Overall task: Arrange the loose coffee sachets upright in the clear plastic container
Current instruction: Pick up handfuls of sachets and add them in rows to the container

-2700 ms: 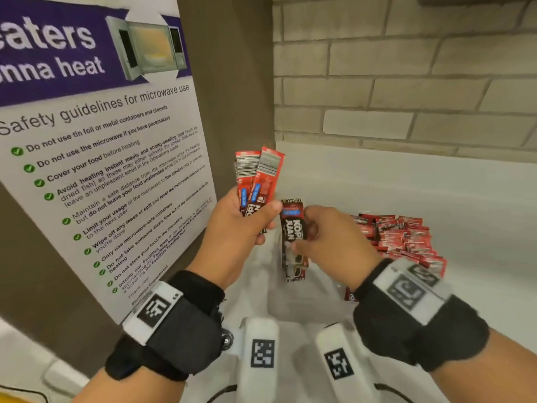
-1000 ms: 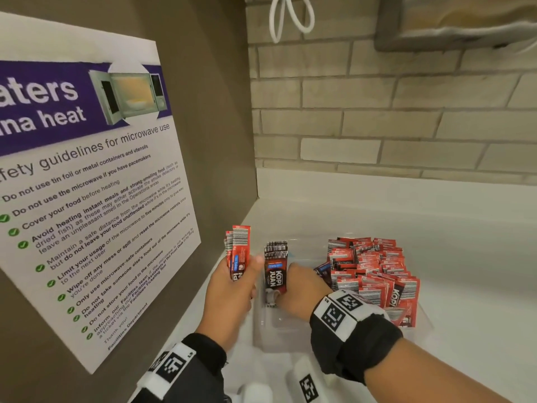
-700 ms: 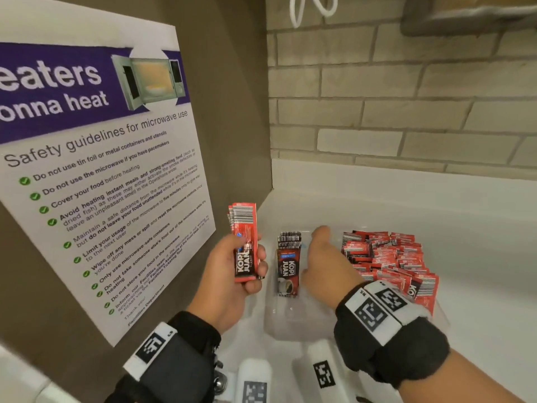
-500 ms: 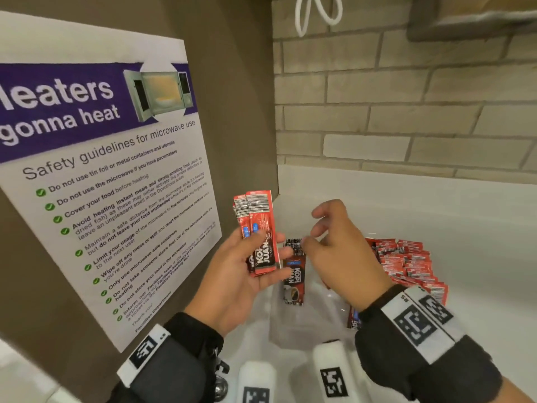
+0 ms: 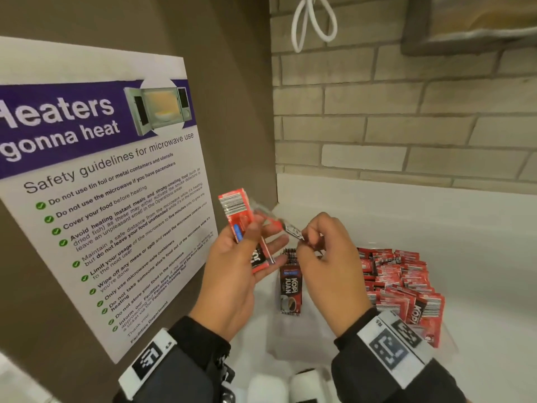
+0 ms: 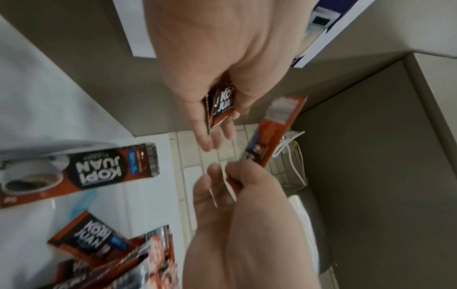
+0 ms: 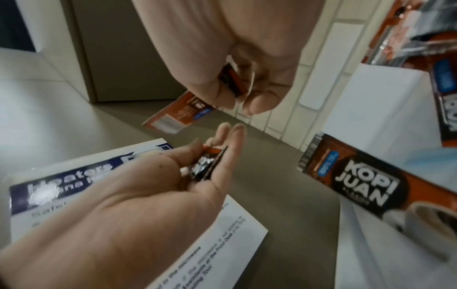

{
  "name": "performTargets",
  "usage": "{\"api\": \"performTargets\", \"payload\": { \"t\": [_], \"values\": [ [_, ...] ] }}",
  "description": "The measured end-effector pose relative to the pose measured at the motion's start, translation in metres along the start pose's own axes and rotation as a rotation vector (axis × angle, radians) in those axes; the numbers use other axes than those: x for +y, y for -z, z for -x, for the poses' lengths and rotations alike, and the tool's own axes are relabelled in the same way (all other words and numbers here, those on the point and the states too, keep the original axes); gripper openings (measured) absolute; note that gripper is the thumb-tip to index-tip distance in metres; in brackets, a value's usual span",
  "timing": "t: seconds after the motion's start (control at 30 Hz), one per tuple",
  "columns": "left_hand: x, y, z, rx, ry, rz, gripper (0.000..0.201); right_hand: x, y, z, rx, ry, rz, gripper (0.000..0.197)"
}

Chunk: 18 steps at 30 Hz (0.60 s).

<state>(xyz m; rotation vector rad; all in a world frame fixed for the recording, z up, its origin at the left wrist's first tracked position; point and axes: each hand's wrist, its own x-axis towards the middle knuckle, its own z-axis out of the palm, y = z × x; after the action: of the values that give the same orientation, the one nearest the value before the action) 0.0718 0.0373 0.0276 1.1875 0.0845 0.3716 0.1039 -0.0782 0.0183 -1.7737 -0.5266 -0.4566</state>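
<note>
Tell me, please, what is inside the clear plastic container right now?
In the clear plastic container, a few Kopi Juan sachets stand upright at its left end, and a packed batch of red sachets fills the right. The right hand covers the middle.

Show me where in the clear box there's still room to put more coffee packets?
Room shows in the clear container between the lone upright sachet at its left and the packed sachets at its right, partly hidden by the right hand. The right side is crowded. White counter beyond looks bare.

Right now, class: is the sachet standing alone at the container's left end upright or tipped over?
Upright. The lone sachet stands on its short edge, barcode end up, lettering running vertically, untouched by either hand.
</note>
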Motion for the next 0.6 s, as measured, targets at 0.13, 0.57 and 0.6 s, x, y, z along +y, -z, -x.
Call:
{"api": "performTargets", "payload": {
  "t": [0.13, 0.57, 0.6],
  "values": [
    [0.011, 0.009, -0.008, 0.035, 0.012, 0.075, 0.016, 0.004, 0.006, -0.005, -0.089, 0.164, 0.079, 0.049],
    [0.002, 0.022, 0.001, -0.090, 0.047, -0.141, 0.016, -0.008, 0.027, -0.028, -0.165, -0.084, -0.165, 0.024],
    [-0.002, 0.020, 0.004, -0.125, 0.054, -0.173, 0.018, -0.008, 0.027, -0.027, -0.143, -0.180, -0.265, 0.026]
  ]
}}
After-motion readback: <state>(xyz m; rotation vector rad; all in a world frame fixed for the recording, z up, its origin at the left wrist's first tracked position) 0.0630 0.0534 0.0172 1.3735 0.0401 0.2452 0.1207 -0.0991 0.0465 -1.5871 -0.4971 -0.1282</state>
